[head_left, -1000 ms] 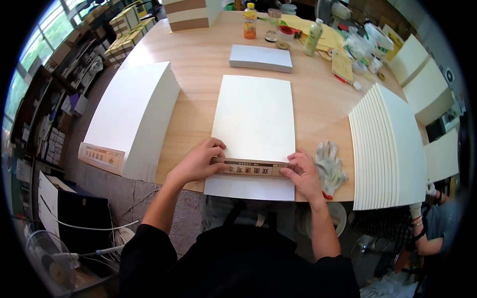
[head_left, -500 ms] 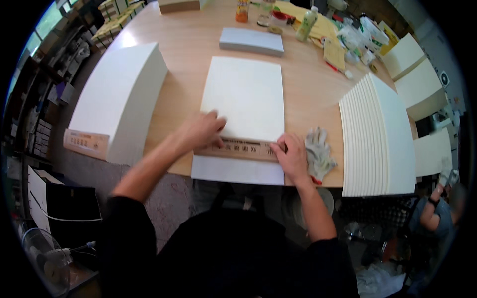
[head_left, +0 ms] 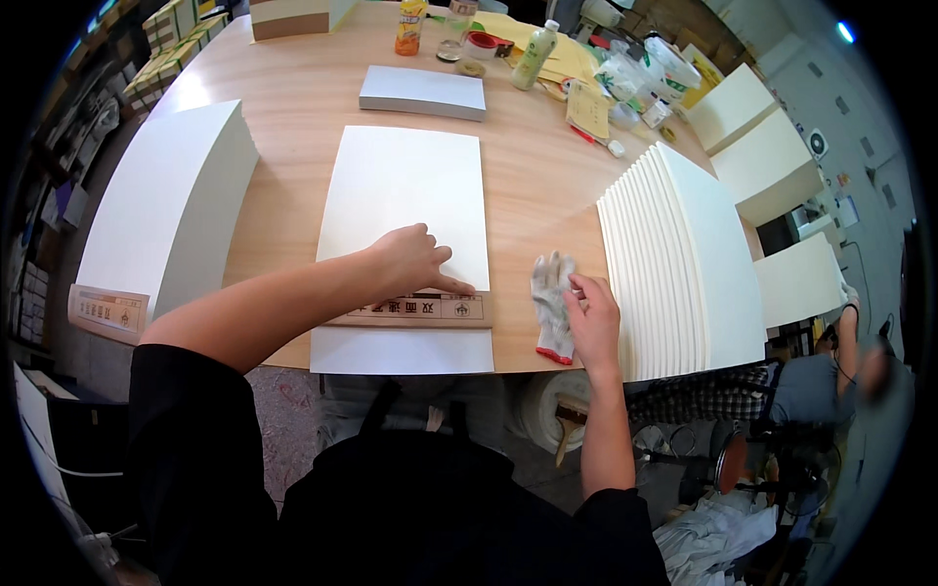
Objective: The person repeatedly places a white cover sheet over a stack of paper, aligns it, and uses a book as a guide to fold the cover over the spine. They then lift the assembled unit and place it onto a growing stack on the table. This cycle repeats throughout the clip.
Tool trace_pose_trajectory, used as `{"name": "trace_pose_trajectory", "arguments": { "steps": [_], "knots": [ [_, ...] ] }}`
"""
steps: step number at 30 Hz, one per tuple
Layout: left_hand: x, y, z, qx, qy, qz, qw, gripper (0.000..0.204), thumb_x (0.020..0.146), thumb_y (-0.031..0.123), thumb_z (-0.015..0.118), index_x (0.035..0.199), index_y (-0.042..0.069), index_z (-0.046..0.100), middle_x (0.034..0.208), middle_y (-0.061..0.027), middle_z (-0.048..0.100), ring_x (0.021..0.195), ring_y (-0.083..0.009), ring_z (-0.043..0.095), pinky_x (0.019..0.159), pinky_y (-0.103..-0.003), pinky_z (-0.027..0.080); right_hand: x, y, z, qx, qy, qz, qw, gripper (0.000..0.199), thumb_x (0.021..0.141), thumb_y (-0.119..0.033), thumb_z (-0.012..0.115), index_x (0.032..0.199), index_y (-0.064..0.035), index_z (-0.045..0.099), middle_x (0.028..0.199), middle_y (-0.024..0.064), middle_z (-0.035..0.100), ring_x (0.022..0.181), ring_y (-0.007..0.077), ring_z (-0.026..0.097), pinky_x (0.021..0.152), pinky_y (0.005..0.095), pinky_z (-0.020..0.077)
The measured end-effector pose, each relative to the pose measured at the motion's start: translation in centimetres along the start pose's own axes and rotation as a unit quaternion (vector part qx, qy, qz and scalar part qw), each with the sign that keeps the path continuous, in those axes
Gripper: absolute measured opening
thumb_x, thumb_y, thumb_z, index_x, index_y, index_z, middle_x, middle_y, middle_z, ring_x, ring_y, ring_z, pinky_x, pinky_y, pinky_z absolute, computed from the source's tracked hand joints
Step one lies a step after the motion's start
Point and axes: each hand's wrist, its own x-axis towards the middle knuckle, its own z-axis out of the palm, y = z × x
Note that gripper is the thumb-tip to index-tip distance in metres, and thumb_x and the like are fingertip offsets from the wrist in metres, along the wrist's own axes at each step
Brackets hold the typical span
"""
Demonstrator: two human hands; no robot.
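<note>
A large white sheet of paper or board [head_left: 405, 195] lies before me on the table. Across its near end runs a brown printed paper strip [head_left: 469, 309], and a pale sheet [head_left: 401, 352] shows on the near side of the strip. My left hand [head_left: 415, 259] rests over the strip, its thumb stretched along the strip's far edge toward the right end. Nothing is gripped in it. To the right, my right hand [head_left: 594, 317] hovers at a white work glove [head_left: 554, 308] with a red cuff, fingers loosely bent and apart, apparently holding nothing.
At left stands a tall white paper stack [head_left: 147, 195] with a brown strip on its near end. Fanned white bundles [head_left: 650, 264] lie at right. Beyond the sheet are a smaller paper stack [head_left: 422, 93], an orange bottle [head_left: 410, 27] and a green bottle [head_left: 534, 57]. Another person [head_left: 821, 386] is at far right.
My right hand has left the strip's right end and moved right to the glove. My left hand has slid right along the strip. The whole view has shifted.
</note>
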Motion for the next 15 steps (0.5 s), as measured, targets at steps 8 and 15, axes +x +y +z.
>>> {"name": "trace_pose_trajectory", "arguments": {
  "steps": [8,15],
  "knots": [
    [0.4,0.1,1.3,0.019,0.056,-0.001,0.998,0.112,0.075,0.026,0.089,0.163,0.059,0.027,0.117,-0.0017,0.066,0.103,-0.0215,0.071,0.088,-0.034,0.052,0.2,0.0,2.0,-0.062,-0.012,-0.073,0.995,0.01,0.094,-0.007,0.071,0.101,-0.001,0.072,0.099,0.0156,0.067,0.093,0.037,0.066,0.082,0.0457,0.0542],
    [0.1,-0.1,0.4,0.012,0.038,0.004,0.999,0.121,0.067,0.03,0.098,0.163,0.057,0.029,0.115,-0.0014,0.066,0.102,-0.0205,0.07,0.087,-0.033,0.052,-0.3,-4.9,0.6,-0.051,-0.021,-0.182,0.982,0.012,0.092,-0.002,0.072,0.104,-0.0015,0.071,0.097,0.0136,0.067,0.092,0.0355,0.066,0.081,0.044,0.0541]
  ]
}}
